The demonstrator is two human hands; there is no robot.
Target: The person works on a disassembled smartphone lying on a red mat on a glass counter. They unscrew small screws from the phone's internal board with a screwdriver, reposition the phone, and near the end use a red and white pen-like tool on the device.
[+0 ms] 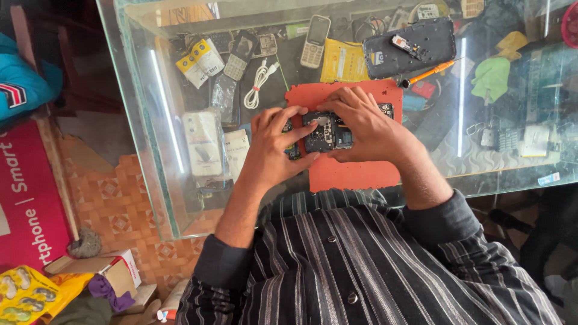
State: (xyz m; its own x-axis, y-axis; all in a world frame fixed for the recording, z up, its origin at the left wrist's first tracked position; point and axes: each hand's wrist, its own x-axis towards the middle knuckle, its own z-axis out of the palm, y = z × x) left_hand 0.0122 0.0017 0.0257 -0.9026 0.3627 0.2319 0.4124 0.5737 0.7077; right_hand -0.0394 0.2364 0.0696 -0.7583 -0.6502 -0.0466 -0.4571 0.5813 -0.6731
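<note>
Below, glass counter [150, 120], red mat [352, 174], patterned orange floor tiles [114, 204]

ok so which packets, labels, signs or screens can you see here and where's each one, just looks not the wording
Flat yellow packet: under the glass, above the red mat, rectangular.
White and yellow packets: under the glass, upper left, two overlapping.
Clear plastic pouch holding a white phone case: left of the left hand.
Red signboard with white lettering: far left, leaning on the floor.
Yellow blister pack: bottom left corner.
Small white box with red trim: beside it.
</note>
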